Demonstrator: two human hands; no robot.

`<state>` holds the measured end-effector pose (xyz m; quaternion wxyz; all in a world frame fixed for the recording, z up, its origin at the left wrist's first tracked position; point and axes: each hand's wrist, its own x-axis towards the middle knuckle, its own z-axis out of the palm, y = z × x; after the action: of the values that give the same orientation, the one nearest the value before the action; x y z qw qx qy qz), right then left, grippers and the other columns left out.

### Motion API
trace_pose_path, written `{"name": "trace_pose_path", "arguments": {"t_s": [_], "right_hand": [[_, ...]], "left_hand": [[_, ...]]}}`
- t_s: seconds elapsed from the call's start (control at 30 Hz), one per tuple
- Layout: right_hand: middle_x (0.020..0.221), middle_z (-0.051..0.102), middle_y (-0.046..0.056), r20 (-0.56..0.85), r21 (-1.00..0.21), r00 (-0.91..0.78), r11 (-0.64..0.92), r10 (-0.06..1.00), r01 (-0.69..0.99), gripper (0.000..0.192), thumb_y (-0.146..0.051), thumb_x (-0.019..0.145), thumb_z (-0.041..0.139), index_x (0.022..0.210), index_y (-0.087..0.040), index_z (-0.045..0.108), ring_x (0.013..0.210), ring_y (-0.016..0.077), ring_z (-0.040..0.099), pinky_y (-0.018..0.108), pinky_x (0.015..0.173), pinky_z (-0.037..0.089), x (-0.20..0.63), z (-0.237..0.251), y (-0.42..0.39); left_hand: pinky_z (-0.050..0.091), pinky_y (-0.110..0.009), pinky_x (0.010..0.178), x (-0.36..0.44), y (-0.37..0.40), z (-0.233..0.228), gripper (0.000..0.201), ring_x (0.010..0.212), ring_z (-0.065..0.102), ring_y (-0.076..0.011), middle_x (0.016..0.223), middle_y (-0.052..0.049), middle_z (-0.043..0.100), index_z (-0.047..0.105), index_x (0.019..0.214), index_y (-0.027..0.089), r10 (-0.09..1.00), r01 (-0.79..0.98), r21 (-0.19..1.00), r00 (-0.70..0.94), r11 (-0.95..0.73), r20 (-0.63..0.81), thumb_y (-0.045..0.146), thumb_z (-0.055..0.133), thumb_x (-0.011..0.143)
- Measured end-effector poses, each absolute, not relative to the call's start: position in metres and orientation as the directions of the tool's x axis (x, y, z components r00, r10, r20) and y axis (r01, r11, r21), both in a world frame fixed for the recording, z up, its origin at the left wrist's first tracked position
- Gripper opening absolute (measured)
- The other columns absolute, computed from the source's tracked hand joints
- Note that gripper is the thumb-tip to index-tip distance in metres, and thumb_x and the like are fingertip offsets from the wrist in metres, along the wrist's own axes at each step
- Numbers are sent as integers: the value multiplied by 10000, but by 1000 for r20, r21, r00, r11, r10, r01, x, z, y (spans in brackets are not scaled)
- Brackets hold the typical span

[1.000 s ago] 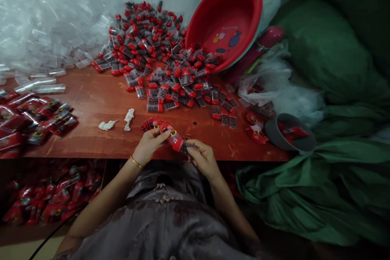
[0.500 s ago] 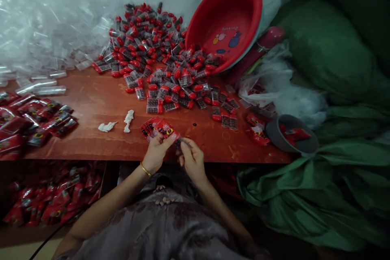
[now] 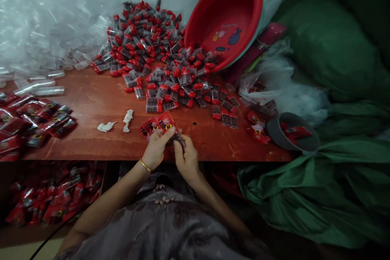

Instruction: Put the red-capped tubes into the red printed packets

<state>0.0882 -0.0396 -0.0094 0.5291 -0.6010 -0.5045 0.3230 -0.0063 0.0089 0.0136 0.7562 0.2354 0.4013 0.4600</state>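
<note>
At two o'clock the tipped basin (image 3: 231, 12) spills vials (image 3: 158, 57) — our left hand (image 3: 157, 150) pinches packets (image 3: 157, 124), our right hand (image 3: 185, 158) grips a vial (image 3: 179, 141).

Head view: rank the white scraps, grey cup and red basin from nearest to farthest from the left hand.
From the left hand:
1. White scraps, just left on the table.
2. Grey cup, far right at the table edge.
3. Red basin, tilted at the back right.
</note>
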Motion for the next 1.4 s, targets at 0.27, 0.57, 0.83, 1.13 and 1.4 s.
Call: {"name": "trace_pose_path", "arguments": {"t_s": [0.27,0.57,0.83,1.13,1.4], "right_hand": [[557,454,-81,-200,-942,240,-119,950,-313,320,-537,839,475,782,-223,487,359,55,367,179,340,336,66,-16,-38],[572,520,-64,-152,-978,32,-146,988,-146,340,-517,843,506,720,-201,476,369,42,427,183,412,402,88,-17,-48],[436,403,-95,-120,-990,258,-96,959,-103,383,-535,842,481,649,-207,440,302,44,365,158,304,277,78,-17,-50],[467,475,-73,-44,-999,246,-46,968,5,383,-518,852,471,639,-200,461,314,50,437,166,335,340,83,-7,-51],[481,502,-63,-23,-997,260,-41,965,64,311,-469,887,439,735,-211,523,354,86,452,203,356,371,87,-13,-44]], "left_hand": [[309,-192,283,-7,-1,6,514,302,515,-142,351,38,501,685,958,110,828,-244,807,333,538,-451,530,685,662],[410,-208,391,-15,11,6,452,470,585,-123,765,-89,723,705,853,129,897,-454,778,304,434,-322,507,745,608],[385,-213,295,-7,-10,4,504,339,476,-83,690,-42,691,671,976,131,857,-370,804,413,466,-307,533,685,674],[472,-223,504,-5,-2,6,481,516,586,-116,625,-33,666,667,737,143,920,-442,811,261,384,-293,618,653,657],[307,-192,319,-1,-14,-2,440,318,403,-67,449,55,472,653,842,143,906,-329,871,342,365,-250,569,573,766]]}}
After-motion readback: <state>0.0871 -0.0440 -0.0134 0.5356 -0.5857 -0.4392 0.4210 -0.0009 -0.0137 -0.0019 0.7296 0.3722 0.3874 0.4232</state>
